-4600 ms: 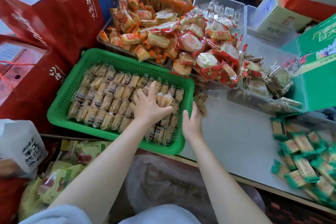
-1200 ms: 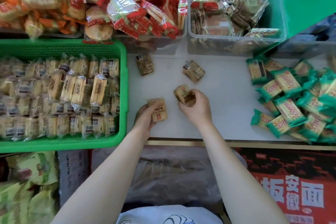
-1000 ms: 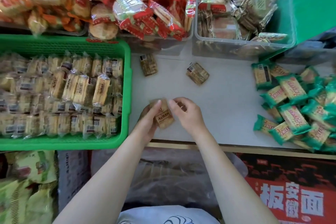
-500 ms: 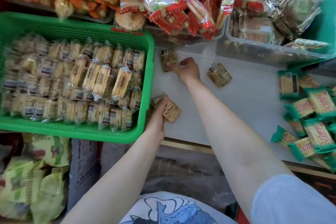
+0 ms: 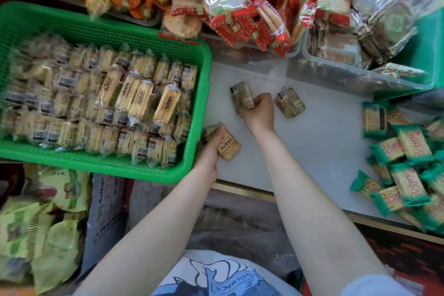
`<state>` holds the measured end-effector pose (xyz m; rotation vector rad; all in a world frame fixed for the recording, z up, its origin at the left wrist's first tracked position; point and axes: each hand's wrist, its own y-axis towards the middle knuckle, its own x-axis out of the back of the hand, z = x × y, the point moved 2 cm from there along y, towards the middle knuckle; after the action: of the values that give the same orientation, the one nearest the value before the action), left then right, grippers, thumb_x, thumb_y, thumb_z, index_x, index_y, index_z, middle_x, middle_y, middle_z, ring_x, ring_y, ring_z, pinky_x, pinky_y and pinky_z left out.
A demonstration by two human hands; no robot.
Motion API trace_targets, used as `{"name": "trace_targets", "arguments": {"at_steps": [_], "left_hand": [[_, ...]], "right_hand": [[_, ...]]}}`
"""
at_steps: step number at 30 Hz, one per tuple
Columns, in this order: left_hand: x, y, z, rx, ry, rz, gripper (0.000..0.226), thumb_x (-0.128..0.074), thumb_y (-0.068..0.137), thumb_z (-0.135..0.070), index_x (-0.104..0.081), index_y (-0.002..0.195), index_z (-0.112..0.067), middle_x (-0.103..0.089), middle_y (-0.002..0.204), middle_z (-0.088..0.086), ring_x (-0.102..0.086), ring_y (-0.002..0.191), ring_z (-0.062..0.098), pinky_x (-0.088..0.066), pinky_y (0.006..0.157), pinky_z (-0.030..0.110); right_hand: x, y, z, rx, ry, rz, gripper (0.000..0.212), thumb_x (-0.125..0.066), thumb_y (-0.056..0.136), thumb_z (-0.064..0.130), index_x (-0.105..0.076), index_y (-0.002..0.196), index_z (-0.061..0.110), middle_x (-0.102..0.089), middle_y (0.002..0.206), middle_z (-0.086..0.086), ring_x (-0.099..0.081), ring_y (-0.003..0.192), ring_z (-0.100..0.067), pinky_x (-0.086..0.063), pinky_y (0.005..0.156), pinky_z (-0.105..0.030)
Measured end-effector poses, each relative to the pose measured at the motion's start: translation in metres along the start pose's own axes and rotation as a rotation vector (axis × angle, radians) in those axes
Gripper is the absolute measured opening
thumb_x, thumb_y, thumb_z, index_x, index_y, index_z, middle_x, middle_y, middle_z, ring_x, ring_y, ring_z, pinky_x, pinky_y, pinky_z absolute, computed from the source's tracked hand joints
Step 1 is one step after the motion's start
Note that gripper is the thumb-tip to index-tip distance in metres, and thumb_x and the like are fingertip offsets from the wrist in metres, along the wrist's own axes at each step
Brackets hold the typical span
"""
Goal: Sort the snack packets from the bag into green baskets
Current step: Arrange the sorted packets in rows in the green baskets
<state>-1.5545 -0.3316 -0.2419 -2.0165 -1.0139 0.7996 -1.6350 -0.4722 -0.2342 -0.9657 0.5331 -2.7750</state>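
Your green lattice basket [image 5: 197,94] holds clear-wrapped tan biscuit packets [image 5: 141,101] with barcodes; at the white counter's [image 5: 324,151] right edge, green-bordered yellow packets [image 5: 408,175].

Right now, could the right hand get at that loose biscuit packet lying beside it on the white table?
Probably yes: the loose packet lies just beside the right hand with nothing between, though that hand already grips another packet.

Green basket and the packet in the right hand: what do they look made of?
Green basket: looks like rigid moulded plastic, slightly glossy, with slotted mesh walls and a smooth rolled rim. Packet gripped by the right hand: probably thin clear plastic film, shiny and crinkled, with the biscuits showing through and a printed barcode label.
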Motion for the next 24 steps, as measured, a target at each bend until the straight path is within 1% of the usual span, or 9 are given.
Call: {"name": "trace_targets", "arguments": {"at_steps": [2, 4, 8, 11, 13, 16, 19, 22, 24], "left_hand": [[0.001, 0.001, 0.001, -0.013, 0.031, 0.004, 0.056, -0.076, 0.086, -0.025, -0.056, 0.135, -0.006, -0.065, 0.13, 0.014, -0.066, 0.115, 0.025, -0.055, 0.095, 0.036], [-0.001, 0.001, 0.001, -0.017, 0.072, 0.045, 0.062, -0.077, 0.086, -0.032, -0.053, 0.138, -0.006, -0.065, 0.13, 0.014, -0.067, 0.108, 0.02, -0.056, 0.085, 0.028], [-0.013, -0.011, 0.003, 0.027, 0.209, 0.174, 0.102, -0.078, 0.058, -0.07, -0.054, 0.137, -0.009, -0.069, 0.124, 0.011, -0.067, 0.11, 0.022, -0.054, 0.089, 0.033], [-0.027, -0.023, 0.006, 0.066, 0.269, 0.372, 0.089, -0.073, 0.071, -0.069, -0.056, 0.137, -0.012, -0.069, 0.125, 0.011, -0.066, 0.115, 0.027, -0.054, 0.099, 0.04], [-0.034, -0.027, 0.007, 0.091, 0.245, 0.435, 0.084, -0.083, 0.072, -0.054, -0.055, 0.135, -0.006, -0.069, 0.124, 0.013, -0.068, 0.112, 0.029, -0.058, 0.091, 0.042], [-0.036, -0.025, 0.003, 0.049, 0.253, 0.291, 0.048, -0.084, 0.079, -0.023, -0.057, 0.117, -0.011, -0.073, 0.106, 0.01, -0.074, 0.09, 0.025, -0.061, 0.079, 0.047], [-0.029, -0.016, 0.002, 0.01, 0.293, 0.197, 0.078, -0.09, 0.07, -0.027, -0.045, 0.132, -0.012, -0.071, 0.116, 0.012, -0.074, 0.095, 0.025, -0.06, 0.084, 0.051], [-0.026, -0.015, -0.002, 0.055, 0.317, 0.216, 0.117, -0.096, 0.05, -0.038, -0.037, 0.147, -0.014, -0.066, 0.128, 0.013, -0.072, 0.103, 0.027, -0.058, 0.09, 0.052], [-0.024, -0.013, -0.004, 0.079, 0.296, 0.244, 0.116, -0.096, 0.046, -0.037, -0.041, 0.146, -0.012, -0.068, 0.124, 0.014, -0.073, 0.101, 0.026, -0.06, 0.084, 0.046]], "right_hand": [[0.017, -0.016, -0.011, -0.072, 0.106, -0.049, 0.038, -0.078, 0.079, 0.009, -0.042, 0.092, 0.012, -0.053, 0.08, 0.002, -0.053, 0.075, -0.022, -0.041, 0.059, -0.021], [0.036, -0.031, -0.025, -0.19, 0.277, -0.067, 0.033, -0.075, 0.084, 0.007, -0.045, 0.096, 0.012, -0.059, 0.087, -0.004, -0.06, 0.072, -0.021, -0.055, 0.065, -0.031], [0.072, -0.073, -0.031, -0.226, 0.622, 0.052, 0.028, -0.072, 0.091, 0.009, -0.049, 0.104, 0.017, -0.07, 0.103, -0.011, -0.069, 0.076, -0.019, -0.052, 0.057, -0.024], [0.081, -0.099, -0.025, -0.15, 0.522, 0.212, 0.026, -0.073, 0.09, 0.012, -0.055, 0.108, 0.017, -0.071, 0.092, 0.001, -0.065, 0.073, -0.006, -0.047, 0.058, -0.017], [0.08, -0.102, -0.027, -0.094, 0.38, 0.248, 0.014, -0.076, 0.089, 0.021, -0.066, 0.098, 0.02, -0.069, 0.092, -0.002, -0.061, 0.076, -0.005, -0.048, 0.066, -0.017], [0.093, -0.078, -0.036, -0.078, 0.202, 0.067, 0.01, -0.073, 0.091, 0.028, -0.071, 0.087, 0.019, -0.07, 0.093, -0.003, -0.062, 0.085, -0.012, -0.046, 0.074, -0.018], [0.11, -0.032, -0.048, -0.061, 0.081, -0.173, 0.025, -0.072, 0.09, 0.022, -0.067, 0.112, 0.011, -0.064, 0.109, -0.011, -0.062, 0.096, -0.026, -0.045, 0.083, -0.028], [0.103, 0.006, -0.055, -0.115, 0.02, -0.151, 0.064, -0.078, 0.083, 0.032, -0.054, 0.138, 0.011, -0.047, 0.138, -0.018, -0.054, 0.119, -0.031, -0.042, 0.105, -0.033], [0.095, 0.017, -0.059, -0.096, -0.121, -0.118, 0.067, -0.08, 0.075, 0.042, -0.06, 0.131, 0.012, -0.05, 0.137, -0.02, -0.048, 0.127, -0.034, -0.035, 0.108, -0.033]]}}
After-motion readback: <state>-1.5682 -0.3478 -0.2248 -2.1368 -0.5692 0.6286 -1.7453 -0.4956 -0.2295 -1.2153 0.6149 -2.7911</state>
